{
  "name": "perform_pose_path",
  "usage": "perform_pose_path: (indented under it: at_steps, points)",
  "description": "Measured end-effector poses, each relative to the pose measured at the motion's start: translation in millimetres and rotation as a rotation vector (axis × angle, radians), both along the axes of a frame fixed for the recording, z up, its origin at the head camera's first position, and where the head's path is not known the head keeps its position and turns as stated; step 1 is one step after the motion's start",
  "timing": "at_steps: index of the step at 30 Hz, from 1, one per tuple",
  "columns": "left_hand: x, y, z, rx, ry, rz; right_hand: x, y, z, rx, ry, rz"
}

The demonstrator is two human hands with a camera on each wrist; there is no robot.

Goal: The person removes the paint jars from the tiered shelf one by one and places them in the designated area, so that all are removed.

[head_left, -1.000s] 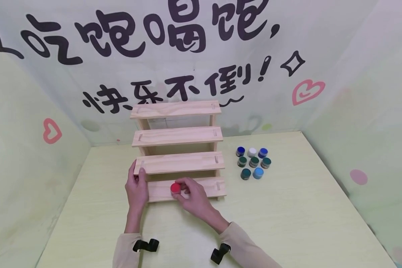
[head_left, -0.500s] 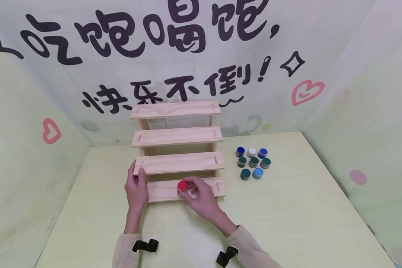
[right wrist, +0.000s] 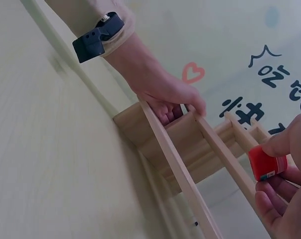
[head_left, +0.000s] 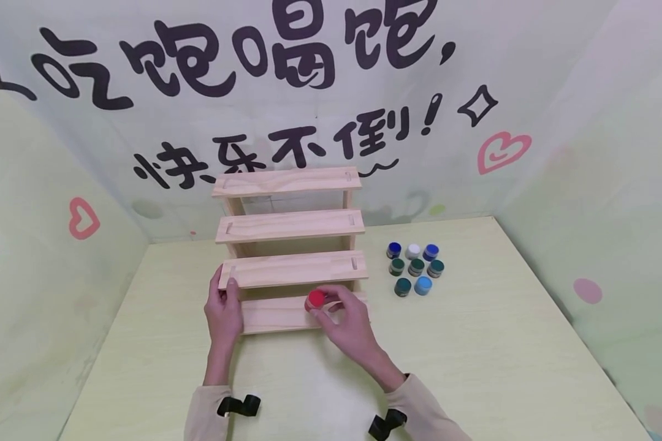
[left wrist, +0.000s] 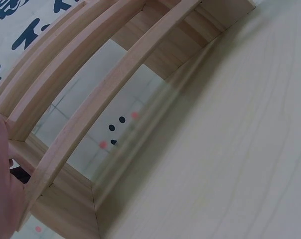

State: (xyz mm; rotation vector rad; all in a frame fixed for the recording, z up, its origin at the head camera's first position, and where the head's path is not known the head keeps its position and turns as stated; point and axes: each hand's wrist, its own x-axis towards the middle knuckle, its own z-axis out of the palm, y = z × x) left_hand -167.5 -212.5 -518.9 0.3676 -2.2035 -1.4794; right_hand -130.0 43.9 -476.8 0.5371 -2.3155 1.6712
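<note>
A small red-lidded paint jar [head_left: 315, 299] is pinched between the thumb and fingers of my right hand [head_left: 354, 327]. In the head view it appears in front of the lowest plank of a stepped wooden rack [head_left: 291, 225]; the right wrist view shows the red jar [right wrist: 265, 163] held clear of the planks. My left hand [head_left: 224, 313] grips the left side of the rack near its lower two planks. In the right wrist view, the left hand's [right wrist: 163, 92] fingers curl round the side panel. The left wrist view catches only a strip of that hand at its left edge.
Right of the rack, on the pale table [head_left: 474, 343], stand several paint jars [head_left: 416, 267] in loose rows, with blue, white, green and light blue lids. A printed cloth wall [head_left: 419, 153] rises close behind the rack, and cloth walls flank both sides.
My right hand has moved right along the lowest plank and slightly up, carrying the red paint jar. My left hand stays on the rack's left side, and the rack stands as before.
</note>
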Motion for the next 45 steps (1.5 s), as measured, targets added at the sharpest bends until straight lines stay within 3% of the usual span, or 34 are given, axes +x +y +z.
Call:
perform_pose_path:
  at_steps: [5, 11, 25, 29, 36, 45]
  points:
    - [0.4, -0.6, -1.1, -0.004, 0.011, 0.003, -2.4, 11.9, -0.9, -0.041, 0.028, -0.044]
    - [-0.5, -1.0, -2.4, -0.007, 0.012, 0.002, -3.9, 29.2, -1.0, -0.089, -0.008, -0.122]
    - [-0.6, -1.1, -0.5, -0.012, 0.012, 0.004, -6.2, 64.6, 1.2, -0.074, 0.018, -0.238]
    - [-0.8, -1.6, -1.2, -0.012, 0.011, 0.001, -3.6, 67.1, 8.5, -0.059, 0.003, -0.288]
    - [-1.7, 1.2, -1.1, -0.01, 0.02, -0.003, 6.1, 74.0, 39.7, -0.114, -0.034, -0.331]
    - [-1.5, -0.2, -1.9, -0.031, -0.004, 0.02, 0.5, 108.0, 34.4, -0.128, -0.004, -0.388]
